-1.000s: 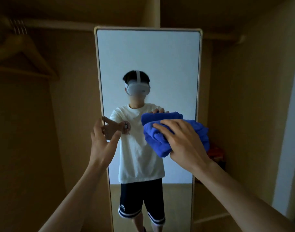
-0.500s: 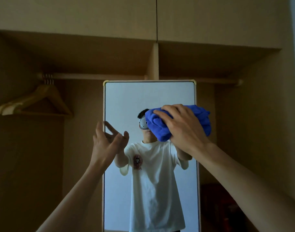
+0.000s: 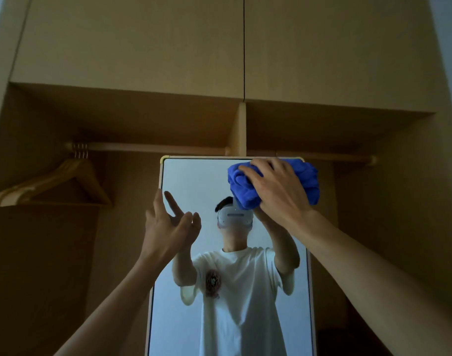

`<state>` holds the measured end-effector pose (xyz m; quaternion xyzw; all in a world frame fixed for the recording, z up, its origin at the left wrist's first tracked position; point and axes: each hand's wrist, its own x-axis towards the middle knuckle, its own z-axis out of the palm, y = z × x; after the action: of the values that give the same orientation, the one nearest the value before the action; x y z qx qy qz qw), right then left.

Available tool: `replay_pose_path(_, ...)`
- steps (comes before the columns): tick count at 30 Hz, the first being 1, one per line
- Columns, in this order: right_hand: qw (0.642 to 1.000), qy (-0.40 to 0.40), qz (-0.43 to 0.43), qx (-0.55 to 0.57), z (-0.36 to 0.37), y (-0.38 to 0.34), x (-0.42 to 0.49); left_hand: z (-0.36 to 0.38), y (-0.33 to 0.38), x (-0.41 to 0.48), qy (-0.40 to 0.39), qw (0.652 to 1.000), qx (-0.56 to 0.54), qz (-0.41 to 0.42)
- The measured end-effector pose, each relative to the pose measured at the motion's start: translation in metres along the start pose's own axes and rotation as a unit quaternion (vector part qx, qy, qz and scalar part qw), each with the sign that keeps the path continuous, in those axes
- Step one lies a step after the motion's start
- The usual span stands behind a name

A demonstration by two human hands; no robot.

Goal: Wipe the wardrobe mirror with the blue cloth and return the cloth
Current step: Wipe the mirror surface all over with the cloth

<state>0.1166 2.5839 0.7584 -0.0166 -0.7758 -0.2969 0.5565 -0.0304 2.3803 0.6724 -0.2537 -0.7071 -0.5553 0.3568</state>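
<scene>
The tall wardrobe mirror [image 3: 194, 181] stands in the middle of an open wooden wardrobe and reflects a person in a white T-shirt. A bunched blue cloth [image 3: 248, 188] is against the glass at the mirror's top right corner. My right hand [image 3: 276, 191] presses on the cloth, with its fingers curled over it. My left hand [image 3: 168, 224] is raised by the mirror's left edge, its fingers spread and holding nothing; I cannot tell whether it touches the frame.
Several wooden hangers [image 3: 52, 183] hang from the rail [image 3: 148, 147] in the left bay. A vertical divider [image 3: 239, 129] stands right behind the mirror's top. Closed upper cabinet doors [image 3: 132, 42] fill the top of the view.
My right hand has carried the blue cloth up the glass from mid-height to the top right corner. My view tilted upward. My left hand stayed open by the left edge.
</scene>
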Motion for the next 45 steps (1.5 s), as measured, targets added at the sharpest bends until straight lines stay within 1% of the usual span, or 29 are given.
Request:
replay_pose_path(5,1.0,0.023,0.002,-0.008,0.008,0.006,0.016,0.003,0.0,0.012,-0.001,1.0,0.007,0.009)
replay_pose_path(10,0.998,0.036,0.023,0.034,0.018,0.009,0.013,0.008,-0.002,0.015,0.016,1.0,0.017,0.016)
replay_pose_path(15,0.994,0.031,0.052,0.092,0.017,0.01,0.014,0.011,-0.004,0.009,0.03,0.999,0.016,0.025)
replay_pose_path(23,0.991,0.037,0.059,0.118,0.021,-0.002,0.0,0.008,-0.007,0.004,0.034,0.998,0.006,0.043)
replay_pose_path(27,0.99,0.023,0.06,0.125,0.026,-0.01,-0.017,0.008,-0.007,0.0,0.035,0.998,-0.002,0.06)
replay_pose_path(36,0.986,-0.031,0.064,0.149,0.033,-0.033,-0.062,-0.006,-0.006,-0.022,-0.009,0.998,-0.023,0.049)
replay_pose_path(45,0.979,-0.061,0.066,0.185,0.039,-0.045,-0.092,-0.013,-0.008,-0.042,-0.017,0.998,-0.029,0.047)
